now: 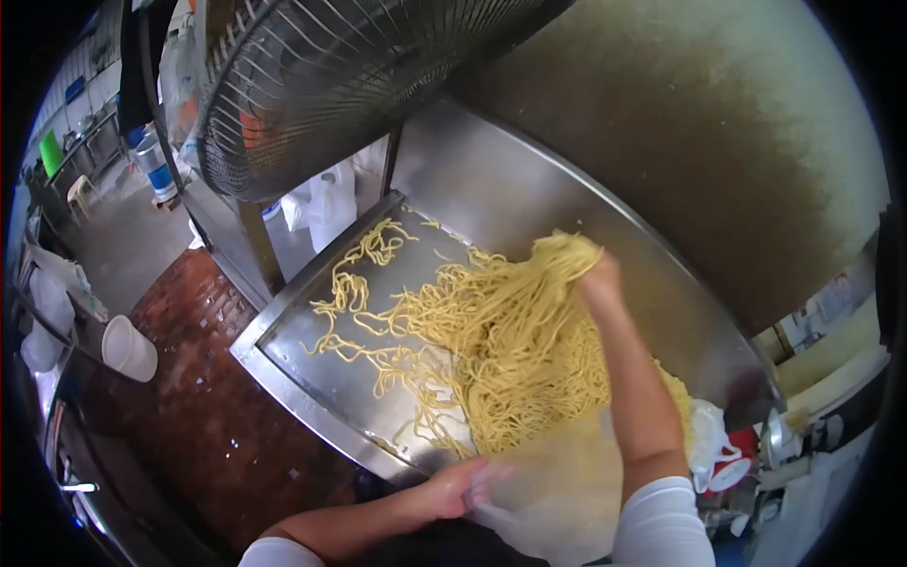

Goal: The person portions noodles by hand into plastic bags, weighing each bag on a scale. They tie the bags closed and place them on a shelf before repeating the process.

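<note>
Tray edges: the shallow stainless-steel tray (pixel 312 364) has a raised rim on its near and left sides and a tall steel back panel (pixel 529 198) behind; bare metal shows along the near-left part.
Open room: a round wire-guarded fan (pixel 312 85) hangs over the tray's far-left corner; red-brown tiled floor (pixel 198 406) lies below the left rim.
Noodles: the heap of pale yellow noodles (pixel 510 359) lies across the tray's middle and right, with loose strands trailing towards the far-left corner.
Right hand (pixel 597 276): clenched on a raised hank of noodles above the heap.
Left hand (pixel 463 487): gripping the edge of a translucent plastic bag (pixel 557 491) at the tray's near rim.
Textures: noodles long, thin, tangled; steel smooth and reflective; bag filmy and creased.
</note>
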The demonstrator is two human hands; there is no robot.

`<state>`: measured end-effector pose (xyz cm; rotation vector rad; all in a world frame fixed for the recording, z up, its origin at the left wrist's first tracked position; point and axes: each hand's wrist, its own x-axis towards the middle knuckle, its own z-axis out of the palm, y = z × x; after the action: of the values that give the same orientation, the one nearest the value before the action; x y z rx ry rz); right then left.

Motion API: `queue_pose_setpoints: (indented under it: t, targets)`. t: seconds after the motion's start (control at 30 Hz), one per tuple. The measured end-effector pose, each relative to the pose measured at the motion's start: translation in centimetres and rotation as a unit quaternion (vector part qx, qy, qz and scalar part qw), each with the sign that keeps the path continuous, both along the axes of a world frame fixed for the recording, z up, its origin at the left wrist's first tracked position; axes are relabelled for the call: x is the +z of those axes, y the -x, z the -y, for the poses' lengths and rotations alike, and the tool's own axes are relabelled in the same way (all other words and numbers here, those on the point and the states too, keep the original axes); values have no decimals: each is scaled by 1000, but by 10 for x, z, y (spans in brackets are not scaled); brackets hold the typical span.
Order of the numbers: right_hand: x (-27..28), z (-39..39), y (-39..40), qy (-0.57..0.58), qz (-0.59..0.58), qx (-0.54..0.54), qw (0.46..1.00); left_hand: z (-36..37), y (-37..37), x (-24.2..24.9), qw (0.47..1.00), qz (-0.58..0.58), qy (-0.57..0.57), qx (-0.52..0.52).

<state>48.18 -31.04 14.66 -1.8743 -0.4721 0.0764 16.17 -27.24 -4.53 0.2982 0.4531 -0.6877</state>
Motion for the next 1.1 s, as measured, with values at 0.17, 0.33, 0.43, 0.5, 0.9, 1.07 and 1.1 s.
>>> queue_pose_setpoints:
  t: [0.17, 0.33, 0.43, 0.5, 0.9, 1.07, 1.1]
  targets:
    - [181, -1, 17, -284, -75, 68, 954, 5, -11, 24, 999, 42, 10, -13]
    - [303, 14, 17, -227, 85, -59, 968, 4, -26, 40, 997, 24, 47, 58]
    - [342, 26, -5, -251, 161, -146, 943, 2, -42, 29, 991, 39, 88, 89]
    - [321, 35, -1, -242, 172, -132, 946, 0, -53, 19, 986, 41, 130, 96]
    - [-127, 81, 110, 310, -54, 104, 944, -68, -135, -22, 972, -60, 67, 215]
    - [-125, 46, 194, 423, -95, 417, 799, -101, -136, -27, 990, 68, -24, 120]
    - [-116, 40, 197, 430, -80, 438, 785, -108, -126, -16, 991, 61, -30, 118]
